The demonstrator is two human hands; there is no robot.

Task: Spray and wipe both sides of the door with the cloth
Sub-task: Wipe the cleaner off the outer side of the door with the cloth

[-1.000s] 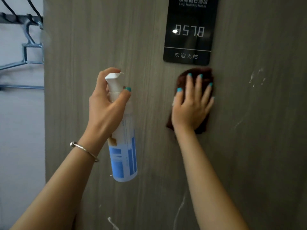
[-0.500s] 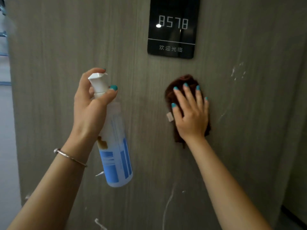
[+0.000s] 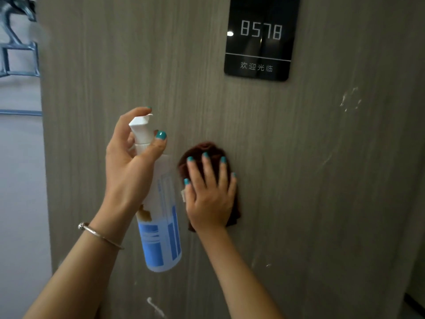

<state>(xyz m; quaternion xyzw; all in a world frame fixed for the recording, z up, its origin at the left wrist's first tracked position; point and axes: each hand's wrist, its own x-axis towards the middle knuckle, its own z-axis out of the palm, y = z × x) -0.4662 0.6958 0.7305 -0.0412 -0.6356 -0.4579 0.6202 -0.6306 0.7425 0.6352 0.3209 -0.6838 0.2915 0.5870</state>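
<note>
A grey wood-grain door (image 3: 299, 180) fills the view, with white smears on its right side and near the bottom. My left hand (image 3: 131, 166) grips a clear spray bottle (image 3: 161, 229) with a blue label and white nozzle, held upright close to the door. My right hand (image 3: 210, 196) presses a dark brown cloth (image 3: 207, 149) flat against the door, fingers spread straight over it. The cloth sits just right of the bottle, below the room plaque.
A black plaque (image 3: 261, 35) reading 8578 is fixed to the door at the upper right. Past the door's left edge, metal hangers (image 3: 16, 49) hang on a rail before a pale wall (image 3: 20, 192). A dark floor strip (image 3: 414, 305) shows at the bottom right.
My right hand has slid the cloth down and to the left, away from the plaque and towards the bottle. My left hand keeps the bottle in about the same place.
</note>
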